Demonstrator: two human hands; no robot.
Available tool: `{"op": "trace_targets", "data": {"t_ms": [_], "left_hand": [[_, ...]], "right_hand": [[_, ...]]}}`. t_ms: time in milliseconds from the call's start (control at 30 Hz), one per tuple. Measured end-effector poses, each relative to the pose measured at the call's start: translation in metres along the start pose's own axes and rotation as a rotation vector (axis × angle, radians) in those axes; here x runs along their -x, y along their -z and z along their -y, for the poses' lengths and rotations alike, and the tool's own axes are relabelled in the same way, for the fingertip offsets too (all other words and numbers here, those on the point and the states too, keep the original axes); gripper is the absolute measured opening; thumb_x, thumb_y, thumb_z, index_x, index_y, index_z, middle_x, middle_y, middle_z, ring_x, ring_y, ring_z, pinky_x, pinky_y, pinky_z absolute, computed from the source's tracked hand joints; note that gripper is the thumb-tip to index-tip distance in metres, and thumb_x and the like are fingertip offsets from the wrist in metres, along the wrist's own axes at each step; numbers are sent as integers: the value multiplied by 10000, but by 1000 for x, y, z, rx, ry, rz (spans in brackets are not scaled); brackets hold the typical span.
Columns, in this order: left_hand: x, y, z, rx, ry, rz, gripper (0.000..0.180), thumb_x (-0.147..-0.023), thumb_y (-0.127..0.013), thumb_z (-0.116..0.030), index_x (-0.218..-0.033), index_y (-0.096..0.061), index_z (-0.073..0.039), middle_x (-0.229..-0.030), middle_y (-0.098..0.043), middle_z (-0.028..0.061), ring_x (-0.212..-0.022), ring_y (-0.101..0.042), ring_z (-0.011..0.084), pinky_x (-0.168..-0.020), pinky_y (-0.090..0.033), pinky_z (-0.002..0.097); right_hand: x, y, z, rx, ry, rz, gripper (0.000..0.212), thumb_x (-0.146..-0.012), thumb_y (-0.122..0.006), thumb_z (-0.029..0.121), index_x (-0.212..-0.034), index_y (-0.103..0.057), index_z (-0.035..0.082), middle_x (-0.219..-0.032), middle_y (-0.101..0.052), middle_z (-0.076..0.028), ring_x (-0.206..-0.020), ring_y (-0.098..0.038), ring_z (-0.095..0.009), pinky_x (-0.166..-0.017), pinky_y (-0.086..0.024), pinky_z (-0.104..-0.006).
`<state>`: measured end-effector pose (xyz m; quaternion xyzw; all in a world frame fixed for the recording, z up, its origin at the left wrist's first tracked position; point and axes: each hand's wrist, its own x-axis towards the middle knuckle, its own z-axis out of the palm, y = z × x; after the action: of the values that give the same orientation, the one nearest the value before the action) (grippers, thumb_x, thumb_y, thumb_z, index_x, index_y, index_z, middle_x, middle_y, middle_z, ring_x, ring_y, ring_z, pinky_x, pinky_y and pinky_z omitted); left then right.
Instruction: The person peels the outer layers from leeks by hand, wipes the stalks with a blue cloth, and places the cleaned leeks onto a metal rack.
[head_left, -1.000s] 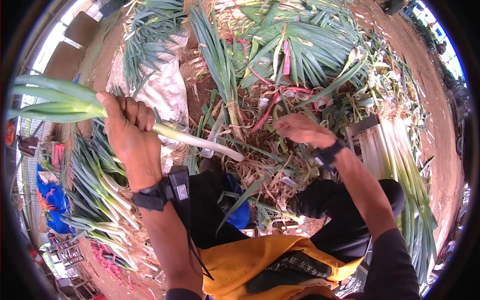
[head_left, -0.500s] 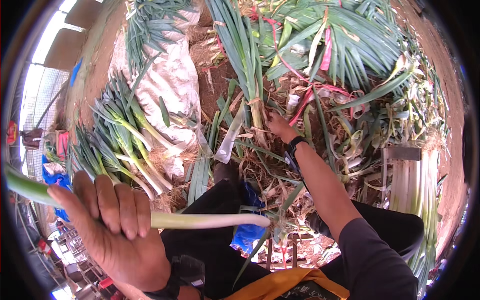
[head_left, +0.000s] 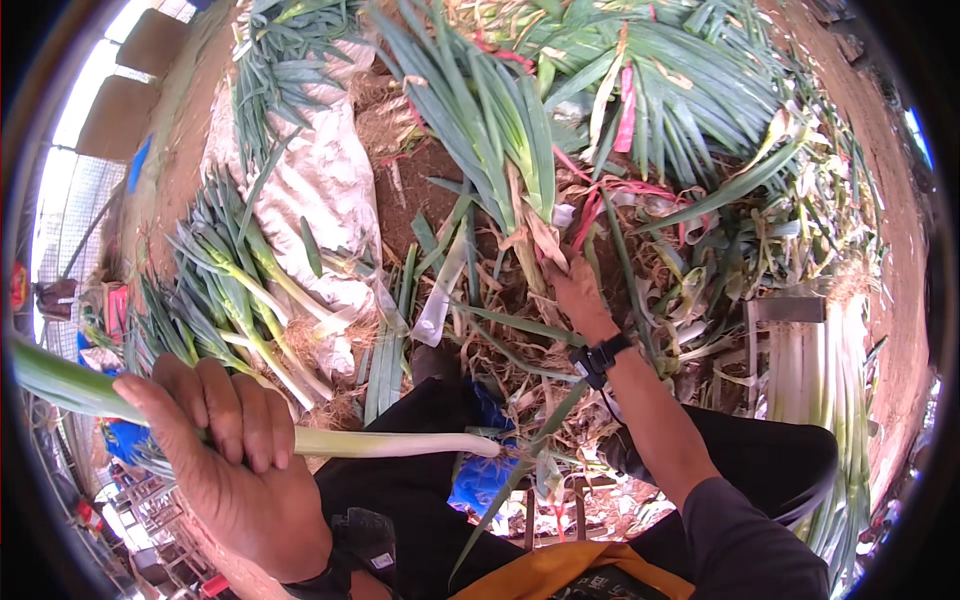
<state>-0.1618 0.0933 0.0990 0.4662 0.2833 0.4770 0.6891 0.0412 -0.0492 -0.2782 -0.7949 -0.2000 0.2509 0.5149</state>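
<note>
From the head camera, the left hand (head_left: 235, 470) is wrapped tight around a cleaned leek (head_left: 380, 442), lifted off the ground toward the person's left; its white shaft points right, over the dark trousers (head_left: 420, 480), and its green top runs off past the left edge of the picture. The right hand (head_left: 572, 292) reaches forward to the foot of an untrimmed bunch of leeks (head_left: 500, 150) lying on the soil, fingers closed at its dry, brown base; how firmly they hold, I cannot tell. A black wrist strap (head_left: 598, 356) sits on that forearm.

As for progress, I judge the work to be well in hand but far from over. A heap of trimmed leeks (head_left: 225, 300) lies along the left side of the ground, partly against a white sack (head_left: 320, 180), and a row of clean white stalks (head_left: 825, 380) lies along the right side. A big pile of uncleaned green leeks (head_left: 690, 90) still fills the far side.

The surface is bare reddish earth (head_left: 420, 190), strewn near the knees with stripped leaves (head_left: 500, 370) and red ties (head_left: 625, 105). The setting is outdoors in bright sun; crates and clutter show at the far left edge, too small to make out.
</note>
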Motion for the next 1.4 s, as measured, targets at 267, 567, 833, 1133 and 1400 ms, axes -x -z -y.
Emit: {"op": "trace_targets", "data": {"t_ms": [267, 567, 833, 1133, 1400], "left_hand": [[22, -16, 0, -6, 48, 26, 350, -987, -553, -349, -766, -457, -95, -580, -310, -42, -430, -199, 46, -380, -191, 225], [22, -17, 23, -105, 61, 171, 362, -945, -624, -347, -1016, -622, 7, -854, -690, 115, -431, -360, 48, -392, -260, 208], [18, -26, 35, -188, 415, 220, 410, -901, -681, -365, -1006, -624, 28, -928, -674, 102, -497, -367, 53, -430, -276, 194], [31, -29, 26, 199, 460, 332, 162, -947, -626, -179, -1005, -581, -35, -744, -556, 6, -433, -333, 32, -373, -247, 187], [-8, 8, -7, 145, 27, 157, 208, -987, -561, -174, -1059, -617, 13, -679, -478, -23, -502, -354, 50, -418, -257, 220]], "right_hand": [[56, 75, 129, -323, 253, 26, 355, -877, -605, 21, -1226, -566, -32, -1029, -662, -62, -948, -593, -131, -804, -484, -321], [152, 82, 216, -84, 572, 49, 261, -848, -631, 32, -1100, -560, 28, -914, -605, -225, -841, -607, -405, -740, -490, -408], [188, 77, 226, -59, 642, 142, 282, -870, -619, 87, -1116, -506, 7, -984, -595, -238, -912, -575, -455, -775, -470, -462], [191, 48, 170, -58, 760, 130, 441, -869, -659, 224, -1228, -526, 6, -1023, -631, -229, -896, -618, -412, -770, -481, -449], [265, 79, -71, 672, 69, 629, 586, -814, -622, 224, -1370, -464, 123, -1156, -617, -209, -1038, -613, -373, -898, -476, -489]]}}
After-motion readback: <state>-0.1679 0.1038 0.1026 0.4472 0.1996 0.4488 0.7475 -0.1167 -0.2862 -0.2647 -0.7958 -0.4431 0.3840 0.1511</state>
